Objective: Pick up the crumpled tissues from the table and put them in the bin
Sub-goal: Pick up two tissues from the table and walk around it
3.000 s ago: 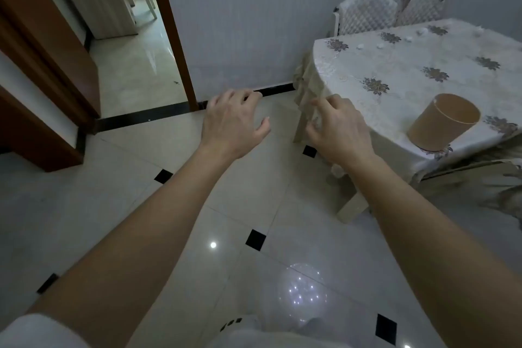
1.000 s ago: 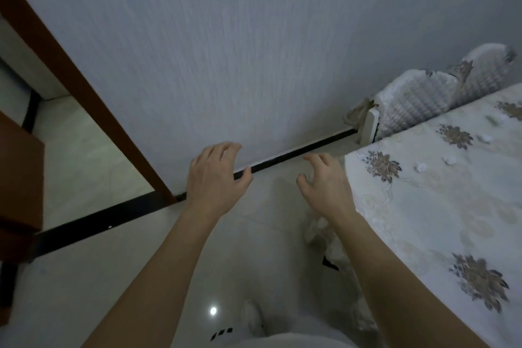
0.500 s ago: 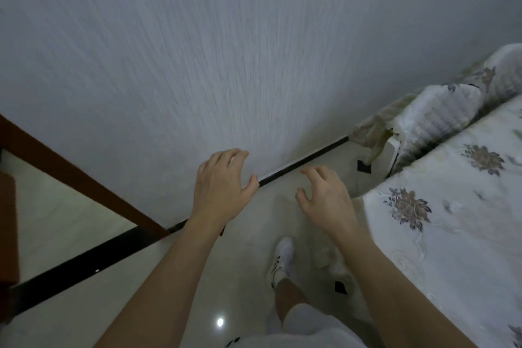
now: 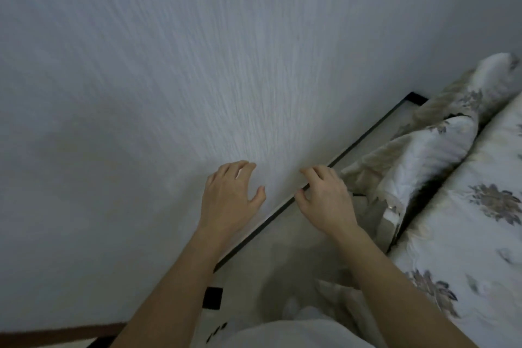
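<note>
My left hand (image 4: 230,196) is held out in front of the wall, fingers spread, holding nothing. My right hand (image 4: 324,198) hovers beside it over the floor, fingers apart and empty too. The table (image 4: 466,248), covered with a white flowered cloth, fills the lower right, just right of my right forearm. No crumpled tissue can be made out on the blurred visible part of the cloth. The bin is out of view.
A textured grey wall (image 4: 197,65) stands close in front, with a black skirting line (image 4: 282,206) along the tiled floor. Two chairs with white covers (image 4: 429,155) are pushed against the table's far side. My light shorts show at the bottom edge.
The view has swung further along the wall beside the table; the doorway and the bin have left the view, the chairs are closer. Both hands stay open in front of me.
</note>
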The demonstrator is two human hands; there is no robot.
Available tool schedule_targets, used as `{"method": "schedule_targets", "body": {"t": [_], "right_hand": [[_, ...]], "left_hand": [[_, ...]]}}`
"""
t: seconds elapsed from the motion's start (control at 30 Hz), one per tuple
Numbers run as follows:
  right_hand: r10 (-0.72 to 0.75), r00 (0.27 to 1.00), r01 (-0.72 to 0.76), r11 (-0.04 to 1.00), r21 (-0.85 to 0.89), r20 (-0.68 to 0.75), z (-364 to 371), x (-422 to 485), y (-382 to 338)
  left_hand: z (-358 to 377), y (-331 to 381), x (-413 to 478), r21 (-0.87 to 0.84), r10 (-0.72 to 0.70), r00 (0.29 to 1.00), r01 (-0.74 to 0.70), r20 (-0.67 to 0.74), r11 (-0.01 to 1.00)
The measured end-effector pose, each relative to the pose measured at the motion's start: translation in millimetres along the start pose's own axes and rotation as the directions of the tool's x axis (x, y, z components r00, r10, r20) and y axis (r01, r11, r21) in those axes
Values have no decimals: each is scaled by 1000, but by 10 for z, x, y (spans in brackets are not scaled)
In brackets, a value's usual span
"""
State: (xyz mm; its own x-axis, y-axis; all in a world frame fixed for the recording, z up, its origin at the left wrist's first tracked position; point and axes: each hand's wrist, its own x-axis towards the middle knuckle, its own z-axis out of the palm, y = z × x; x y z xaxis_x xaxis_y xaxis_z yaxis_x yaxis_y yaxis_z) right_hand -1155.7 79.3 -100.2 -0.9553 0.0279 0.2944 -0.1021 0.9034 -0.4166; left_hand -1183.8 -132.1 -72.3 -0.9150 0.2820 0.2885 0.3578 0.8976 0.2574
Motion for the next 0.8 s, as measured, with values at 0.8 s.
{"method": "schedule_targets", "body": {"t": [0.8], "right_hand": [[695,594,-773,633,-49,-404,-772,687,2170]], "left_hand": [[1648,2056,3230,-353,720,669,-639,183,683]]}}
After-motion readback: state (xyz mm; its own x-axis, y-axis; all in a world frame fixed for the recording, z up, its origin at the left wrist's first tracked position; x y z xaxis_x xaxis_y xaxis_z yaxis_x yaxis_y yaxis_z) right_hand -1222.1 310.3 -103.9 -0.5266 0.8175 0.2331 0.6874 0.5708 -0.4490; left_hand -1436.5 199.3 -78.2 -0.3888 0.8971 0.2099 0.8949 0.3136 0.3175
